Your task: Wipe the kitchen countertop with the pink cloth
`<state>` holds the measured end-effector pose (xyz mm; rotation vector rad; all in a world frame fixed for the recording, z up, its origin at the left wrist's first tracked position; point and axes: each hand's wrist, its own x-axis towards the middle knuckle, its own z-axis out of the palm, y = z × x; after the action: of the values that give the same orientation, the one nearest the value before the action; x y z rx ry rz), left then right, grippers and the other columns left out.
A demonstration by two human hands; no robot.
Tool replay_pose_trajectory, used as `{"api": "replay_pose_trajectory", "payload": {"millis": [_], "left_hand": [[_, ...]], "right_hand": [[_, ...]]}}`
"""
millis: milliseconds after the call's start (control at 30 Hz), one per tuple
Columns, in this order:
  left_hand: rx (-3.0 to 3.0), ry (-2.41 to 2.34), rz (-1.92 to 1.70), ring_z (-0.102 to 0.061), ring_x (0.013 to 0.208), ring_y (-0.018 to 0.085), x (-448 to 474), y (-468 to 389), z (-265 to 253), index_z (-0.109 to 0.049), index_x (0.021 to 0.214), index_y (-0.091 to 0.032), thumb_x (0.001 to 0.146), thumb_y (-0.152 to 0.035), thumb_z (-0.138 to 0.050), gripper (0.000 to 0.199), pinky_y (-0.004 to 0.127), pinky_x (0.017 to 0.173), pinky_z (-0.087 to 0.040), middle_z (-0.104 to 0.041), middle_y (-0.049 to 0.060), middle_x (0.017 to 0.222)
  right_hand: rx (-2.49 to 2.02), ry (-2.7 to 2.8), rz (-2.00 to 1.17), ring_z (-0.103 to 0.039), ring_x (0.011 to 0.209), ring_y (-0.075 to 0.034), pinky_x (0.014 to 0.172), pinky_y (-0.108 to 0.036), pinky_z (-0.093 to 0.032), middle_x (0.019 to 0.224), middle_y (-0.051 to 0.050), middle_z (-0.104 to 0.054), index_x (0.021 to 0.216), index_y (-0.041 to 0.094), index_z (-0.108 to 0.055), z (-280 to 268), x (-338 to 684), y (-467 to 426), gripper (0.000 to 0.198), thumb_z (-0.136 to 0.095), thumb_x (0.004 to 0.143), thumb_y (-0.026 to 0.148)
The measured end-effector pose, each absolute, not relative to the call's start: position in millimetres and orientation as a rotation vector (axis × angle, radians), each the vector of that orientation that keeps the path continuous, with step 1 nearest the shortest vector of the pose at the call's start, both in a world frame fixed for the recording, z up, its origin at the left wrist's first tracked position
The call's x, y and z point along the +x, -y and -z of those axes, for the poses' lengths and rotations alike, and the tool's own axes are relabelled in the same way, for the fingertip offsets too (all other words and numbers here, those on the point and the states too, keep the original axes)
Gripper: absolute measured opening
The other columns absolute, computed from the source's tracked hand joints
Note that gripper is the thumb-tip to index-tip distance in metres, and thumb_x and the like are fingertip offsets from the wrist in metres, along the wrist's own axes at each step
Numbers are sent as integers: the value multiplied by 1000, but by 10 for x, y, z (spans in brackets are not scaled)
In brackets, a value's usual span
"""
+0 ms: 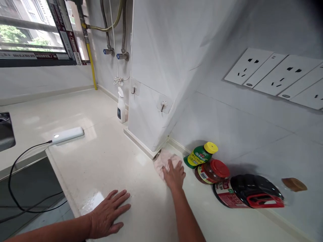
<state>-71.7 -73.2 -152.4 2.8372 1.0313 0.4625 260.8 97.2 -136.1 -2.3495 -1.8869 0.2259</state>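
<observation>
My right hand presses a pale pink cloth onto the countertop, right by the foot of the tiled wall corner. Its fingers are bent over the cloth's near side. Flat on the counter, with fingers spread and nothing under them that I can see, lies my left hand. Just right of the cloth stand a green bottle with a yellow cap, a jar with a red lid and a large dark bottle with a red handle.
A white spray bottle stands against the wall further back. At left, a white power bank with a black cable lies near a sink edge. Wall hooks and sockets are above the counter.
</observation>
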Motion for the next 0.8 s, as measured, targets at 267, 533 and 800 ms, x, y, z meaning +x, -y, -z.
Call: {"api": "replay_pose_trajectory", "payload": {"millis": [267, 533, 800], "left_hand": [[2840, -1036, -478, -33, 150, 32, -720, 718, 1534, -34, 154, -30, 89, -35, -62, 71, 54, 118, -34, -37, 10, 163], [2952, -1028, -564, -35, 149, 31, -708, 659, 1545, -39, 153, -29, 93, -35, -59, 63, 50, 119, -32, -39, 10, 162], [2975, -1019, -534, -36, 149, 30, -706, 653, 1536, -35, 156, -29, 99, -39, -54, 61, 49, 119, -31, -40, 9, 161]], "right_hand": [[-2299, 1925, -447, -24, 149, -42, 112, -62, -22, 167, -18, -18, 147, 28, -51, 1137, 2565, -1570, 57, -44, 94, 50], [-1641, 2227, -311, -8, 153, -41, 119, -64, -7, 169, -10, -17, 130, 27, -62, 1367, 1457, -158, 62, -62, 84, 68], [-2195, 1880, -7, -34, 140, -37, 107, -58, -32, 162, -9, -33, 127, 31, -67, 1305, 2989, -323, 38, -54, 94, 47]]}}
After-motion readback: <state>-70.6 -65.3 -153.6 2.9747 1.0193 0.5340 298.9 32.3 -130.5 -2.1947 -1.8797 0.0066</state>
